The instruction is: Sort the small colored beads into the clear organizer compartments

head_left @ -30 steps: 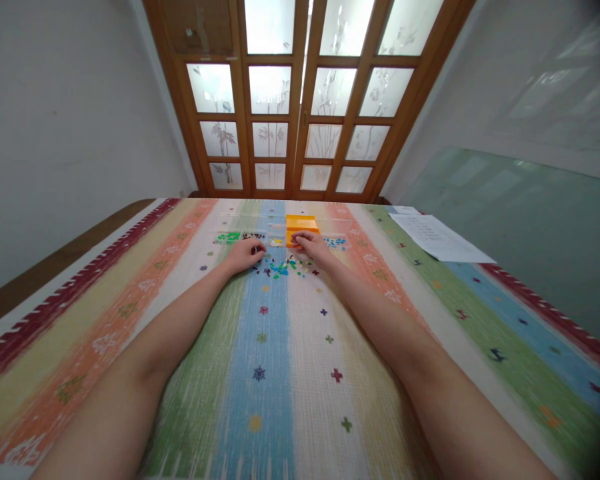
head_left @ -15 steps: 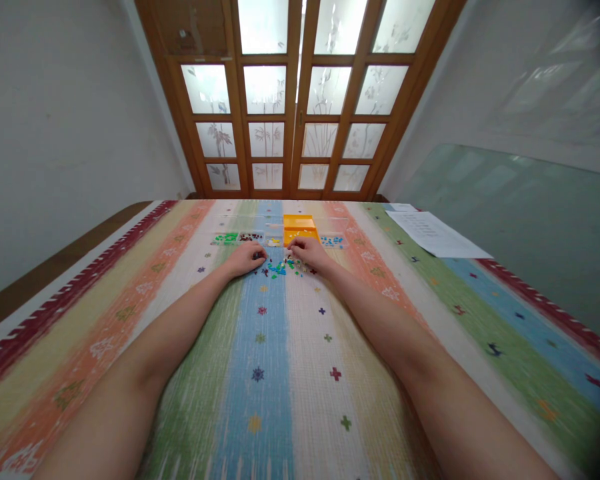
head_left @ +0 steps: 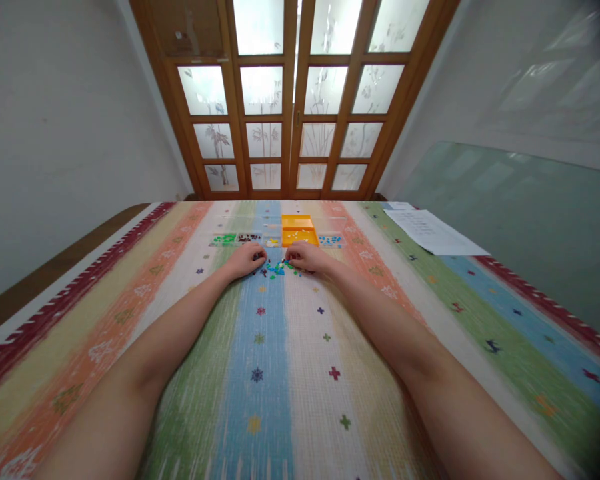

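A loose pile of tiny blue, green, dark and pale pieces (head_left: 276, 270) lies on the striped tablecloth between my hands. My left hand (head_left: 246, 261) rests at the pile's left side, its fingers curled together; what they hold, if anything, is too small to make out. On the right edge of the pile, my right hand (head_left: 306, 257) has its fingertips lowered and pinched among the pieces, and their contents are hidden. Just beyond the hands stands an open orange box (head_left: 300, 222) with white pieces inside.
Clear compartments beside the orange box hold green pieces (head_left: 224, 239), dark brown pieces (head_left: 249, 237), yellow and white pieces (head_left: 273, 243) and blue pieces (head_left: 331, 241). White paper sheets (head_left: 430, 232) lie at the right. Behind the table are wood-framed glass doors (head_left: 290, 120).
My right hand has come down from in front of the orange box to the pile of pieces. My left hand stays nearly in place. The whole view has shifted slightly.
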A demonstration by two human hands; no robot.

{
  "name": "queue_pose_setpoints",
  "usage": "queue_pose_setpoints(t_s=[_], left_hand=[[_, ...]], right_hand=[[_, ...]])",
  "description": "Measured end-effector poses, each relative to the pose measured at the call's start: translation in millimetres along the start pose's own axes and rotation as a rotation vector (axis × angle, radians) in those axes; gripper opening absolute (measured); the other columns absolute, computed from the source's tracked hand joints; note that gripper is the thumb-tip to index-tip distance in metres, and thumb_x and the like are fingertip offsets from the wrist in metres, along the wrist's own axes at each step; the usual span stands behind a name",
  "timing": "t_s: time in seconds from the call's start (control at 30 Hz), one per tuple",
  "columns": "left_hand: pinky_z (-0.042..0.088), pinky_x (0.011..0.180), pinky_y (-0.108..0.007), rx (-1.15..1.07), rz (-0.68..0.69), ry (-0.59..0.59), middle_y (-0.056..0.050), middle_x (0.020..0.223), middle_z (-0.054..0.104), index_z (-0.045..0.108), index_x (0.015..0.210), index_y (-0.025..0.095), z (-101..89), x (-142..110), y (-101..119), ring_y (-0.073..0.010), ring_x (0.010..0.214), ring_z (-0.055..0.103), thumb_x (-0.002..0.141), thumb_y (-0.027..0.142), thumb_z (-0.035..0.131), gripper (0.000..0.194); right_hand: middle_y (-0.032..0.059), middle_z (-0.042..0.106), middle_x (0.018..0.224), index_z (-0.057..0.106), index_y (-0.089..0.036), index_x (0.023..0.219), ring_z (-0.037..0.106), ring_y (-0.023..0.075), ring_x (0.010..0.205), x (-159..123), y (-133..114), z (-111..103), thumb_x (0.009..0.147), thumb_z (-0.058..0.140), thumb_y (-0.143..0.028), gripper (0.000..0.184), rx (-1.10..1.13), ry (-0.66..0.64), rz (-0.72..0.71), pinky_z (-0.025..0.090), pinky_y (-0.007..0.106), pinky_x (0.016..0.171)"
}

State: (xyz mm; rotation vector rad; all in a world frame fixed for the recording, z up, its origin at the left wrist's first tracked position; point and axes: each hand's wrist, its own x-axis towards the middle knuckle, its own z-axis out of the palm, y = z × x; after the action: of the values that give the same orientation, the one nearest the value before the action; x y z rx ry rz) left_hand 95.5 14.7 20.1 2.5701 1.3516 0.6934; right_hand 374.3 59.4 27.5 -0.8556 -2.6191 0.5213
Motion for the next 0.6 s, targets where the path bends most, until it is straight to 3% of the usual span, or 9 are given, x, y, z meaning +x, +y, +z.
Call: queue_pose_setpoints(t_s=[0.1,0.2,0.43,0.6], left_hand=[[0.048,0.091,-0.035,0.02,0.001,-0.003,-0.004,0.094,0.072,0.074,0.09,0.022,0.1,-0.4,1.9,-0.022,0.094,0.063,0.092,0.025,0.06,0.014],[0.048,0.096,-0.037,0.034,0.017,0.007,-0.005,0.1,0.071,0.074,0.095,0.022,0.3,-0.5,5.9,-0.0232,0.1,0.063,0.093,0.026,0.059,0.016],[0.042,0.114,-0.043,0.019,0.122,-0.041,-0.008,0.128,0.067,0.073,0.125,0.027,3.7,-0.1,27.6,-0.0256,0.124,0.057,0.101,0.031,0.053,0.031],[0.034,0.121,-0.047,0.022,0.194,-0.092,-0.008,0.138,0.062,0.07,0.133,0.03,10.2,0.0,38.8,-0.0261,0.134,0.051,0.105,0.032,0.046,0.037]], right_hand=[[0.0028,0.071,0.088,0.073,-0.02,0.094,0.06,0.0165,0.079,-1.9,-1.3,-1.4,0.085,0.064,-0.018,0.013,0.08,0.096,0.082,0.042,0.025,0.071],[0.0033,0.073,0.09,0.072,-0.019,0.094,0.062,0.0171,0.079,-4.9,7.8,-8.5,0.086,0.06,-0.02,0.014,0.141,0.29,0.182,0.044,0.027,0.073],[0.0069,0.074,0.092,0.075,-0.018,0.1,0.064,0.021,0.083,-19.5,60.1,-39.1,0.085,0.057,-0.02,0.024,0.012,0.684,0.439,0.048,0.031,0.078],[0.0085,0.076,0.098,0.078,-0.017,0.103,0.064,0.0231,0.086,-37.1,91.9,-42.7,0.087,0.054,-0.021,0.029,-0.082,0.744,0.58,0.048,0.033,0.081]])
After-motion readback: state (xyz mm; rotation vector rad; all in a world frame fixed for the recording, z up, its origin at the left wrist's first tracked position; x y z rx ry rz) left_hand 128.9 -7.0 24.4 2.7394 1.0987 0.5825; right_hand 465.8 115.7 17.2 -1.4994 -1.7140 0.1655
